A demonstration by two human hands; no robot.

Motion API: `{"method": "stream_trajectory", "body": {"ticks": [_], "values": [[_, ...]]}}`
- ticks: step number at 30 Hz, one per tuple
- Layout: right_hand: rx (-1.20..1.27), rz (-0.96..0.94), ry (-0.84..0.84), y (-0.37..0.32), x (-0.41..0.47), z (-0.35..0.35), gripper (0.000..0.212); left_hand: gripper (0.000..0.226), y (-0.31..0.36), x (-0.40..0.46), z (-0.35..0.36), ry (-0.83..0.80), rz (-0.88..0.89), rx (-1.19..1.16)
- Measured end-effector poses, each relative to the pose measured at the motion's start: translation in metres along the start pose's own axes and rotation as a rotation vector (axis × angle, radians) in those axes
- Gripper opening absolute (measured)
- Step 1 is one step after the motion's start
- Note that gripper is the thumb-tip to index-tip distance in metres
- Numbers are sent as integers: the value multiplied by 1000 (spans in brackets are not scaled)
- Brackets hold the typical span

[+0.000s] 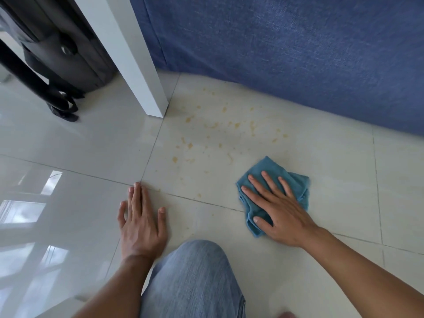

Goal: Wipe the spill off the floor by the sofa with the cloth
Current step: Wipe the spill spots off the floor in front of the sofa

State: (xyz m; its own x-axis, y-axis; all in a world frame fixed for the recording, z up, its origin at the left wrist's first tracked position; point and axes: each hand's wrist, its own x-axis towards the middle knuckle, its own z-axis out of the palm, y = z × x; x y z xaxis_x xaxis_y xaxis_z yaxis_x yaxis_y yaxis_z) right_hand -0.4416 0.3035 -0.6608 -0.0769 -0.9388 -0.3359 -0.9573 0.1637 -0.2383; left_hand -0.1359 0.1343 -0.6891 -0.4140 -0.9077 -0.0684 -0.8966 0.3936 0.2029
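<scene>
Kneeling low, the person has one knee (195, 278) in pale denim nearest the camera, with both arms reaching out past it. The left hand (141, 222) lies flat on the floor (68, 138) as a prop, fingers (137, 196) close together and straight, holding nothing. The right hand (276, 206) presses palm-down on the cloth (293, 180), a crumpled blue rag; its fingers are spread wide over the fabric, pinning it rather than gripping it.

Beyond the hands is the spill (218, 136): a scatter of yellowish drops and smears across the pale tile, between the cloth and the sofa (286, 47). The cloth sits just beside the nearest drops, at the right edge of the mess, and most of the stain looks untouched, so I judge the wiping barely begun.

Further back, a white leg (137, 56) stands at the left of the spill, with a dark bag (59, 49) behind it.

Risks from here: the bunched cloth offers little face, so a sweep may smear the drops instead of lifting them. Pushing away could drive liquid onto the sofa's blue fabric, which reaches the floor. Some drops lie close to the leg and may be missed. The glossy tile may let the propping hand slide if it gets wet.
</scene>
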Motion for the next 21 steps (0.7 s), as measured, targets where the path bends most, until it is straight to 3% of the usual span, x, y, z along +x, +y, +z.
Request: {"method": "stream_trajectory", "body": {"ticks": [12, 21], "values": [[-22, -482, -159, -56, 66, -23, 78, 64, -4, 2, 3, 30, 22, -21], [-1, -709, -223, -106, 79, -8, 71, 65, -4, 2, 2, 20, 16, -17]]}}
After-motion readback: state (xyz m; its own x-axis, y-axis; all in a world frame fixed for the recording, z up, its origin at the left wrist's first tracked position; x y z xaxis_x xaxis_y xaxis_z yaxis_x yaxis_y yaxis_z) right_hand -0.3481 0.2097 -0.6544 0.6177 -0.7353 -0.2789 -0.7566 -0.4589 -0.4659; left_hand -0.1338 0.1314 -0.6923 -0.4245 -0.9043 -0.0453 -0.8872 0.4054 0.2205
